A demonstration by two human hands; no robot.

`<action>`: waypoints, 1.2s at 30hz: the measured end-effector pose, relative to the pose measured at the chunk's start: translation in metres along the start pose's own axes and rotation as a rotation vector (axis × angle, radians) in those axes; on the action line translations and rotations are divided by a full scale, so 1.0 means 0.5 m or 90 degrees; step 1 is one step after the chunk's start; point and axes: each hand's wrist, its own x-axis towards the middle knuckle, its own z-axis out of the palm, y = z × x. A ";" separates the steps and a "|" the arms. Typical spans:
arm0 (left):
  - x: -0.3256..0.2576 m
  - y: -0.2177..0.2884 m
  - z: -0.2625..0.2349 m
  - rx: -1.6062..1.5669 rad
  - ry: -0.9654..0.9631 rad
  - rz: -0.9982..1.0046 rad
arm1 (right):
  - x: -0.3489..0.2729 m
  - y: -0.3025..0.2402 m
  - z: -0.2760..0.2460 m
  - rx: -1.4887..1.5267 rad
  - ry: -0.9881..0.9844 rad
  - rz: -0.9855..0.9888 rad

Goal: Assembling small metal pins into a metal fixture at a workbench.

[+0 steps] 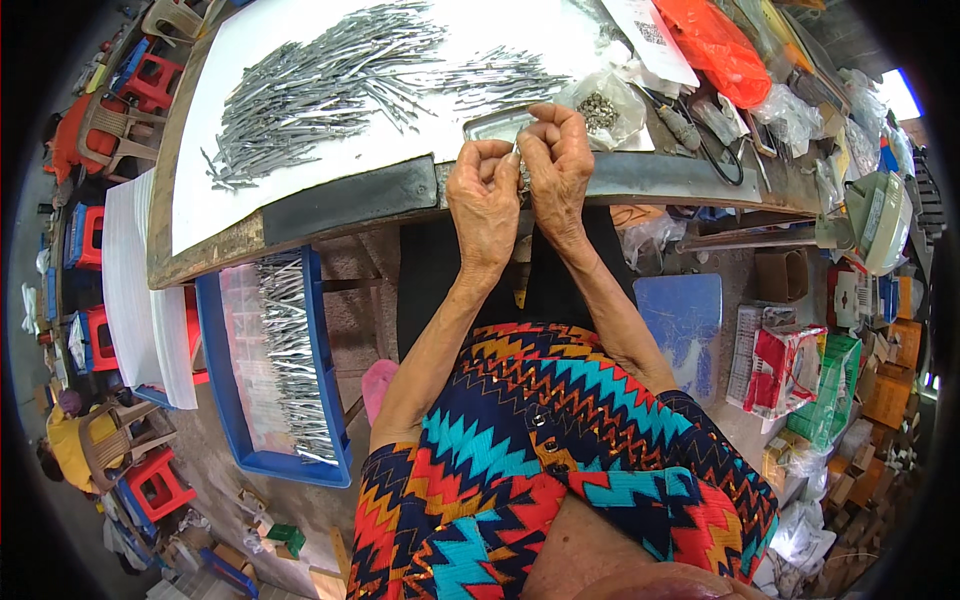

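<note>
My left hand [482, 205] and my right hand [558, 168] meet at the front edge of the workbench, fingertips pinched close together. Between them is a sliver of something thin and pale, too small to name. Just beyond the fingers lies a shallow metal tray [492, 125], partly covered by my right hand. A big heap of slim grey metal pieces [310, 100] spreads over a white sheet [205, 205] to the left. Farther back is a smaller heap of similar pieces [505, 78]. Right of my hands sits a clear plastic bag [628, 108] of small metal parts.
At the bench's right are a red plastic bag [715, 50], a printed white sheet [650, 38] and a black cable [725, 180]. Below on the left, a blue crate [335, 400] holds rows of metal pieces. Red stools [160, 482] and a seated person [85, 445] are farther left.
</note>
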 end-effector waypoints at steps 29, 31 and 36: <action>0.078 0.044 -0.111 0.471 -0.011 0.130 | -0.002 0.002 -0.019 -0.099 -0.085 0.015; 0.104 0.034 -0.133 0.503 0.009 0.223 | -0.005 -0.004 -0.023 -0.100 -0.107 0.026; 0.135 0.001 -0.158 0.681 -0.076 0.327 | -0.013 -0.002 -0.029 -0.075 -0.137 0.064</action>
